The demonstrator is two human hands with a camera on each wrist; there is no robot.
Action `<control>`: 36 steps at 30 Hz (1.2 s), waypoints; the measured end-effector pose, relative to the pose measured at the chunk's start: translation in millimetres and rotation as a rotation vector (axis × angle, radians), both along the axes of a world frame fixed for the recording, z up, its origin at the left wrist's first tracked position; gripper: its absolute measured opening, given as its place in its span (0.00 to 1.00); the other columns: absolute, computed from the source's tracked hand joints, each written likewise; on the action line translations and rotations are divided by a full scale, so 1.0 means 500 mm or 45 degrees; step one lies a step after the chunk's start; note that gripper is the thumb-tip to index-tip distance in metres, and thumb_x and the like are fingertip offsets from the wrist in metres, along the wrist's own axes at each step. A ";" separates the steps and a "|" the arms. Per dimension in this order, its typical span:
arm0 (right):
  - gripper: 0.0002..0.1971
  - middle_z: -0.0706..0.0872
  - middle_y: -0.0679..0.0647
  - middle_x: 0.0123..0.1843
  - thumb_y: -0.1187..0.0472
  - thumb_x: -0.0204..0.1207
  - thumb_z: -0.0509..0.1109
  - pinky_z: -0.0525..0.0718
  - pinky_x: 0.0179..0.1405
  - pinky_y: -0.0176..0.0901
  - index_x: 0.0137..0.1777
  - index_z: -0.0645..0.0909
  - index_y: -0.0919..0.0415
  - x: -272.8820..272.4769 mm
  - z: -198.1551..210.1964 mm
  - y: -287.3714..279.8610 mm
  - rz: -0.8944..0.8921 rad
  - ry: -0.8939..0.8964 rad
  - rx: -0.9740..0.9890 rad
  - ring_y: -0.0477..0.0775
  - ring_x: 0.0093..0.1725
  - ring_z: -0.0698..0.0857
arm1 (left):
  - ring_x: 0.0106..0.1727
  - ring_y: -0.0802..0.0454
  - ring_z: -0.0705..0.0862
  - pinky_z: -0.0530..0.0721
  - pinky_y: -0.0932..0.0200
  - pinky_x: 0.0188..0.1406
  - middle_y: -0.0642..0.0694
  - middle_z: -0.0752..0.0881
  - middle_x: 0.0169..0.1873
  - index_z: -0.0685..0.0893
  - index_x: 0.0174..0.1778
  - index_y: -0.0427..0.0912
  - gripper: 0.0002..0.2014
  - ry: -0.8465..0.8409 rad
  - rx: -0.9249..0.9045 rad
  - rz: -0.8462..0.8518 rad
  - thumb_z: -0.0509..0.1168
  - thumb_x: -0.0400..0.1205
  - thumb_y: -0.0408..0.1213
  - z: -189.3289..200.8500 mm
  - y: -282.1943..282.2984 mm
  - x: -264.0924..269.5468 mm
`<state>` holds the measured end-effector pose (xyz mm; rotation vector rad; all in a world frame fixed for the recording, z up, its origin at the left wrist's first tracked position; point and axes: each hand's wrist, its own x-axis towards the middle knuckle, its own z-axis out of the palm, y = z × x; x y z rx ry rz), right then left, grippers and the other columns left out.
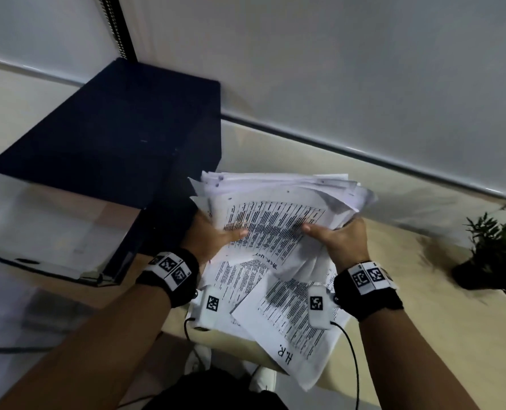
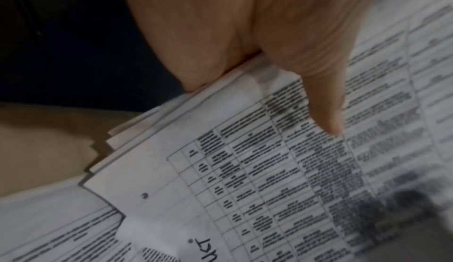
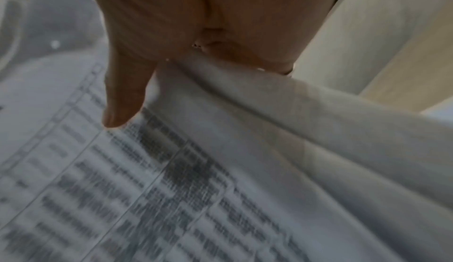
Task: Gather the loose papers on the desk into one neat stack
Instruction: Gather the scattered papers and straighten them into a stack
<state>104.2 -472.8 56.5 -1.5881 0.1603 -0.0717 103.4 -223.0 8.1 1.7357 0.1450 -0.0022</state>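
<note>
A thick, uneven bundle of printed papers (image 1: pixel 275 202) is lifted above the desk between both hands. My left hand (image 1: pixel 216 235) grips its left edge, thumb on the top sheet's printed table, fingers underneath. My right hand (image 1: pixel 337 241) grips the right edge the same way. In the left wrist view the thumb (image 2: pixel 326 111) presses the top sheet (image 2: pixel 269 169) over several staggered edges. In the right wrist view the thumb (image 3: pixel 122 107) lies on the blurred print (image 3: pixel 147 188). More loose sheets (image 1: pixel 296 321), one marked "H.R.", lie on the desk below my wrists.
A black box-shaped unit (image 1: pixel 121 119) stands just left of the bundle, with a glass-topped surface (image 1: pixel 44 226) in front of it. A small potted plant (image 1: pixel 494 250) sits at the right. The beige desk (image 1: pixel 423 306) meets a pale wall behind.
</note>
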 end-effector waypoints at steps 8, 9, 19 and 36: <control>0.37 0.91 0.54 0.55 0.56 0.55 0.89 0.90 0.48 0.52 0.64 0.81 0.65 0.006 -0.078 -0.006 -0.234 0.262 -0.335 0.53 0.50 0.91 | 0.39 0.47 0.91 0.91 0.52 0.42 0.47 0.90 0.34 0.87 0.38 0.40 0.10 0.150 0.192 0.191 0.78 0.75 0.43 -0.026 -0.026 0.018; 0.46 0.84 0.56 0.67 0.50 0.52 0.89 0.87 0.57 0.58 0.72 0.75 0.59 0.000 -0.118 -0.028 -0.293 0.473 -0.609 0.58 0.61 0.86 | 0.41 0.44 0.91 0.89 0.55 0.41 0.47 0.90 0.35 0.88 0.43 0.37 0.11 0.126 0.192 0.235 0.77 0.76 0.42 -0.026 -0.028 0.022; 0.48 0.65 0.63 0.81 0.39 0.71 0.68 0.67 0.74 0.58 0.84 0.52 0.62 -0.051 -0.283 -0.030 -0.324 1.104 -1.108 0.66 0.76 0.69 | 0.40 0.52 0.83 0.75 0.66 0.40 0.50 0.84 0.38 0.88 0.52 0.33 0.12 -0.262 0.431 0.535 0.73 0.80 0.39 0.094 -0.024 0.065; 0.56 0.62 0.63 0.76 0.33 0.58 0.73 0.69 0.66 0.72 0.81 0.54 0.62 -0.021 -0.301 0.095 -0.509 1.174 -1.172 0.69 0.73 0.63 | 0.45 0.54 0.84 0.81 0.61 0.48 0.53 0.85 0.42 0.87 0.56 0.36 0.12 -0.275 0.357 0.575 0.73 0.80 0.40 0.133 0.003 0.074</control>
